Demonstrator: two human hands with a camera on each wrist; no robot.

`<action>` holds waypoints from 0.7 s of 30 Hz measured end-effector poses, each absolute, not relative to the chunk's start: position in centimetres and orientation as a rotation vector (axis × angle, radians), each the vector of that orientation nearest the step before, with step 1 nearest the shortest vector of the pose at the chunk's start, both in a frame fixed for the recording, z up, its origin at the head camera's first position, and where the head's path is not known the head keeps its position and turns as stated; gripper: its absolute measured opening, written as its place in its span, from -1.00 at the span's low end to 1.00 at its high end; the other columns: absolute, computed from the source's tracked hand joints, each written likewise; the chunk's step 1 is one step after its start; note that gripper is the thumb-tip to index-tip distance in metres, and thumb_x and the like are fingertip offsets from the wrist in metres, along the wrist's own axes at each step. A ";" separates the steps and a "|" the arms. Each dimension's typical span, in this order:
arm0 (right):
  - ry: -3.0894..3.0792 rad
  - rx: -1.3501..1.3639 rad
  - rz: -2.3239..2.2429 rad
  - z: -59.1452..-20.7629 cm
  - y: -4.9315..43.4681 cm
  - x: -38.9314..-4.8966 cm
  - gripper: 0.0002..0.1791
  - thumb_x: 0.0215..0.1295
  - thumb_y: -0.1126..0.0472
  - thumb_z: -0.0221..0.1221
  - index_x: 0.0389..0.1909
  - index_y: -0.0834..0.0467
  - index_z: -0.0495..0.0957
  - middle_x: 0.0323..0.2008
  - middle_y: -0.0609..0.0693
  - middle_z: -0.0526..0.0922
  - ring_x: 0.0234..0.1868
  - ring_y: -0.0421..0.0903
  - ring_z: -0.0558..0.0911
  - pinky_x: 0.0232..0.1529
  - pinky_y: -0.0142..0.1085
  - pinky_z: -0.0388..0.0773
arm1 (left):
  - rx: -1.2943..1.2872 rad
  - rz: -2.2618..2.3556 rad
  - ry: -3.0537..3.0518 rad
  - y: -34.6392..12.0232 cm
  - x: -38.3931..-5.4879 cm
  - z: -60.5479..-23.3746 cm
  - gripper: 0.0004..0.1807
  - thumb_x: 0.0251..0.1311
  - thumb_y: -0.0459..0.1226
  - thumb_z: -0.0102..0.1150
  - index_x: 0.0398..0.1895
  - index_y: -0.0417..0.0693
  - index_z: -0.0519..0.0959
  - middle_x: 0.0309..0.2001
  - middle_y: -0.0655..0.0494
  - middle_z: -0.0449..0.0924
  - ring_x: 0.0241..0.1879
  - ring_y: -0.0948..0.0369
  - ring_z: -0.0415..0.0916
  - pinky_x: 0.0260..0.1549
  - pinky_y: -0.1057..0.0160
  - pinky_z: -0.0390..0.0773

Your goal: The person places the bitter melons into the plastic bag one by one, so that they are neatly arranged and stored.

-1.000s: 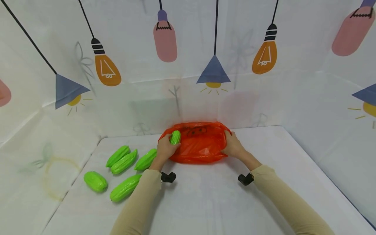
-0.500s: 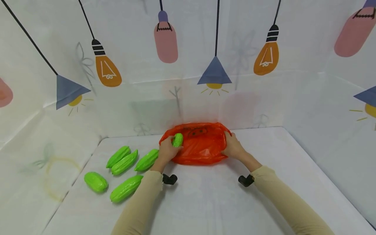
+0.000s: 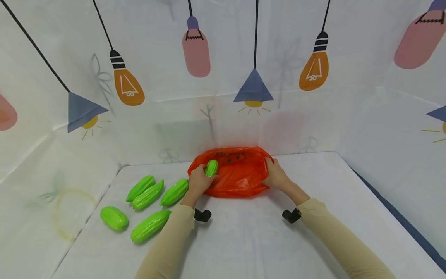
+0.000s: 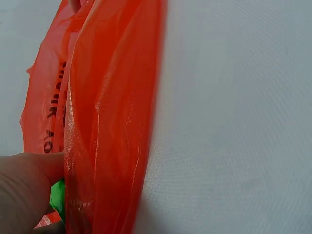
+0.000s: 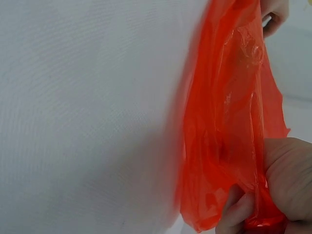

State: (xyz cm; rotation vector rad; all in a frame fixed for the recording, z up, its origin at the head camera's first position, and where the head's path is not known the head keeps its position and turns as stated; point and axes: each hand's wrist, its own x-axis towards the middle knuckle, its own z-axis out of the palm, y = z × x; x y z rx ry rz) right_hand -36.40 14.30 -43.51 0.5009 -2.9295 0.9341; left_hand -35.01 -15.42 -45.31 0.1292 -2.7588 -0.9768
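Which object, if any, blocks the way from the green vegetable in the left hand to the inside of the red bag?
Nothing visible does. The left hand holds the green vegetable at the left side of the open red bag, whose right edge the right hand grips.

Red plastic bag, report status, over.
Left grip holds ridged, elongated green gourd at left of open mouth of red plastic bag. Right grip holds bag's right edge. Nothing seen blocking mouth's middle.
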 end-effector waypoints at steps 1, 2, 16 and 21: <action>-2.927 0.504 0.932 -43.6 14.3 -36.4 0.00 -0.02 0.33 0.41 0.39 0.37 0.03 0.16 0.43 0.23 0.01 0.33 0.47 -0.03 0.17 0.50 | 0.125 -0.981 -2.755 -15.4 -35.0 -45.3 -0.29 0.03 -0.03 0.45 0.19 -0.20 0.45 0.00 -0.09 0.58 -0.12 0.02 0.51 -0.07 0.00 0.53; -2.924 0.504 0.928 -43.6 14.3 -36.3 0.00 -0.02 0.34 0.41 0.39 0.38 0.03 0.16 0.43 0.23 0.00 0.34 0.47 -0.03 0.18 0.50 | 0.120 -0.987 -2.753 -15.5 -34.9 -45.4 -0.29 0.03 -0.03 0.45 0.19 -0.21 0.45 0.00 -0.09 0.58 -0.12 0.03 0.50 -0.06 0.01 0.53; -2.933 0.484 0.917 -43.6 14.1 -36.0 0.02 -0.04 0.33 0.43 0.40 0.36 0.03 0.14 0.43 0.23 0.00 0.34 0.47 -0.05 0.16 0.52 | 0.078 -1.045 -2.690 -15.8 -34.5 -45.2 -0.29 0.00 -0.04 0.48 0.15 -0.26 0.48 -0.10 -0.09 0.60 -0.19 0.04 0.50 -0.17 0.05 0.56; -2.933 0.488 0.919 -43.5 14.1 -35.9 0.02 -0.03 0.32 0.43 0.40 0.38 0.03 0.15 0.44 0.22 0.01 0.35 0.46 -0.04 0.17 0.51 | 0.014 -1.002 -2.603 -15.9 -34.0 -43.9 -0.34 -0.04 -0.08 0.51 0.08 -0.30 0.54 -0.18 -0.13 0.63 -0.25 0.01 0.53 -0.27 0.03 0.55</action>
